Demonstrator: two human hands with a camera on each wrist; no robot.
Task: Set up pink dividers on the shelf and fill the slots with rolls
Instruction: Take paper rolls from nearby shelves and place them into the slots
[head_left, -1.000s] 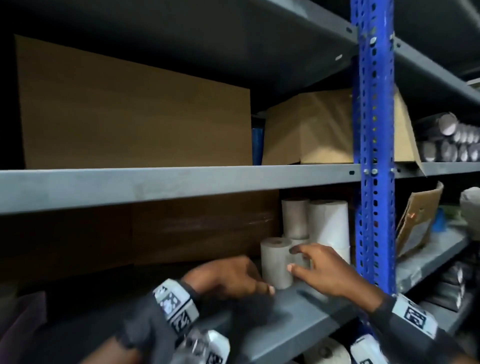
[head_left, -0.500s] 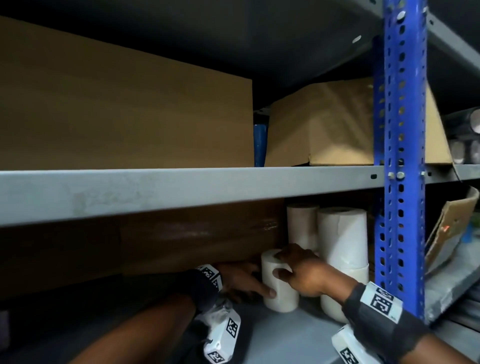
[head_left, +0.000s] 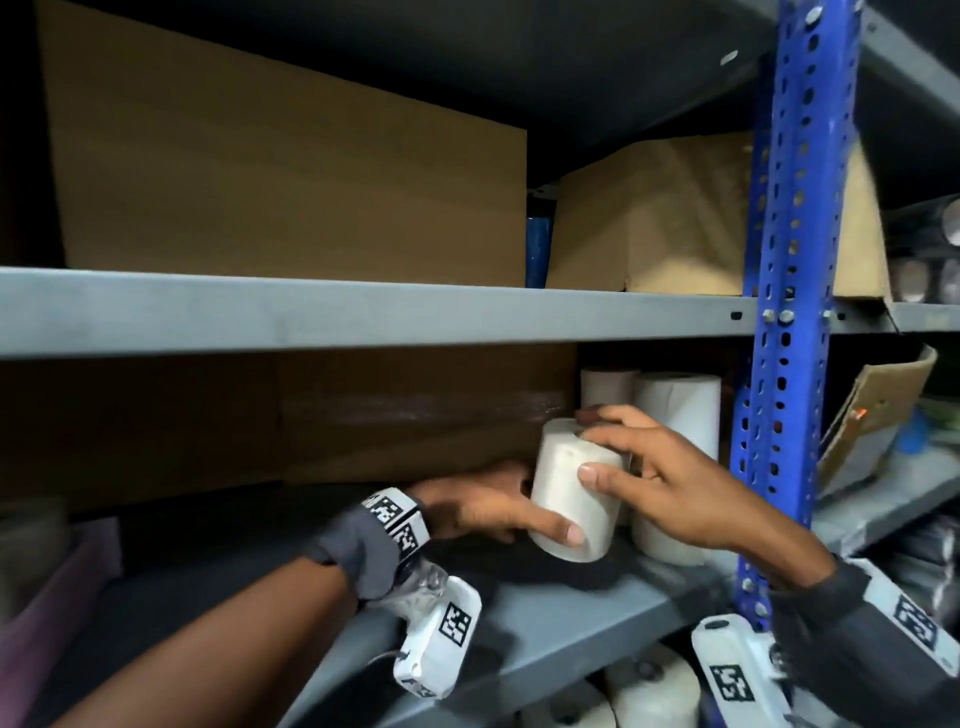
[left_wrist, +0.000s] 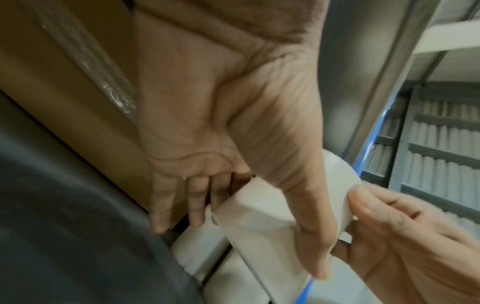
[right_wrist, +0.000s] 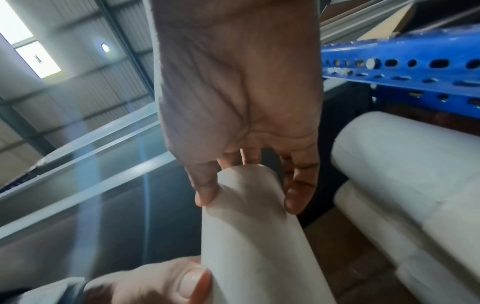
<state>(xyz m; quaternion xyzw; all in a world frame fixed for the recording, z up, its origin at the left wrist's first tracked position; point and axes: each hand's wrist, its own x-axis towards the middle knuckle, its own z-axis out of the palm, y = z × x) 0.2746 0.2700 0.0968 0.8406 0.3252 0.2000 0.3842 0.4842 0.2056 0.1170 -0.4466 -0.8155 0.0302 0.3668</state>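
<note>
- White roll (head_left: 574, 491): tilted, top leaning toward 11 o'clock, lifted clear of the grey shelf (head_left: 597, 608), with a dark shadow beneath it; it lies near the centre of the head view, in the bay under the upper shelf board (head_left: 363, 309).
- Right hand (head_left: 670, 483): grip holding the roll at its upper end, thumb on the near face and fingers curled over the top rim (the right wrist view shows thumb and fingertips pinching that end (right_wrist: 241, 197)).
- Left hand (head_left: 483, 506): grip also on the roll, thumb laid along its lower near side and fingers reaching behind it at 9 o'clock; in the left wrist view the thumb crosses the roll (left_wrist: 272, 222) while the fingers (left_wrist: 193, 203) extend past its far side.
- Stacked rolls (head_left: 675, 415): upright at 2 o'clock of the held roll, just behind the right hand, one upon another beside the blue post (head_left: 779, 364); a narrower roll (head_left: 608, 387) stands behind them.
- Taped brown carton (head_left: 311, 415): fills the bay at 9 o'clock of the held roll, behind the left hand.
- Cardboard boxes (head_left: 291, 171): on the upper shelf at 12 o'clock, a second box (head_left: 649, 223) at 1 o'clock.
- Pink-tinted object (head_left: 47, 597): at 8 o'clock on the lower shelf (too blurred to identify).
- Further rolls (head_left: 654, 696): visible below the shelf edge at 6 o'clock.
</note>
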